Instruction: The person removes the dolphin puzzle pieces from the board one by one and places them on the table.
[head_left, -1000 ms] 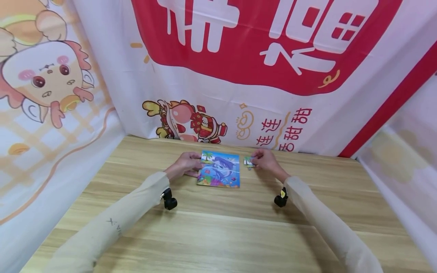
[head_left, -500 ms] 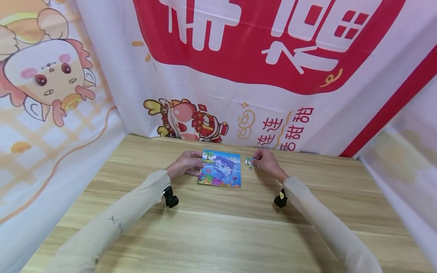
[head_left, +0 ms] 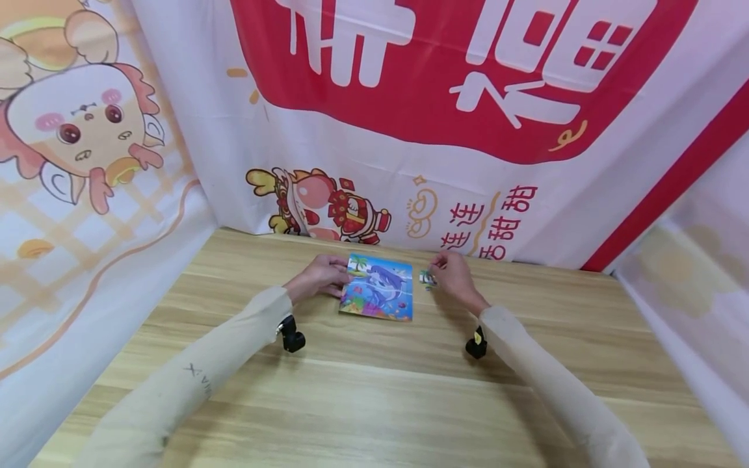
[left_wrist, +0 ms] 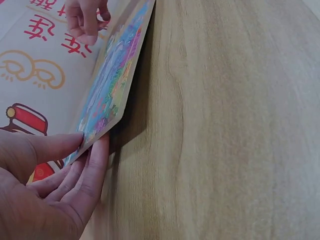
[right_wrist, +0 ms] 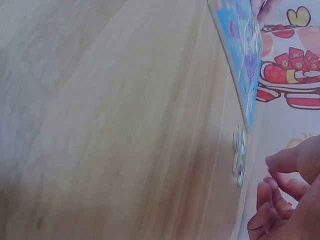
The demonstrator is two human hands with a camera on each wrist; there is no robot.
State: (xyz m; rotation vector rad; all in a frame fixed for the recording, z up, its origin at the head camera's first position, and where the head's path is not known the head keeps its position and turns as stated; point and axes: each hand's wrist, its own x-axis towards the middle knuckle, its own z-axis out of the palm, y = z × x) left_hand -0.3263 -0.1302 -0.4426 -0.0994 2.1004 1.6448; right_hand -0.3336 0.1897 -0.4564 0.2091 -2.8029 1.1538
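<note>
My left hand [head_left: 320, 276] pinches the left edge of a dolphin jigsaw puzzle board [head_left: 377, 289]. The left wrist view has the thumb on the board's face [left_wrist: 112, 75] and the fingers underneath, with a shadow on the table under its near edge. Just right of the board lies a loose puzzle piece [head_left: 428, 278] with a palm tree print, its knobbed outline showing in the right wrist view. My right hand [head_left: 456, 276] hovers beside this piece [right_wrist: 240, 157]. Its thumb and fingers [right_wrist: 282, 160] are loosely bent, with a gap between them and the piece.
The wood-grain table [head_left: 351, 403] carries the board and the piece near its back edge. A white and red printed cloth [head_left: 374, 143] hangs right behind them. More printed cloth [head_left: 146, 182] closes off the left side. Black wrist cameras [head_left: 291, 335] sit on both wrists.
My right hand has let go of the palm tree piece and drawn slightly off it, so more of the piece shows. The left hand keeps its grip on the puzzle board, nearly still.
</note>
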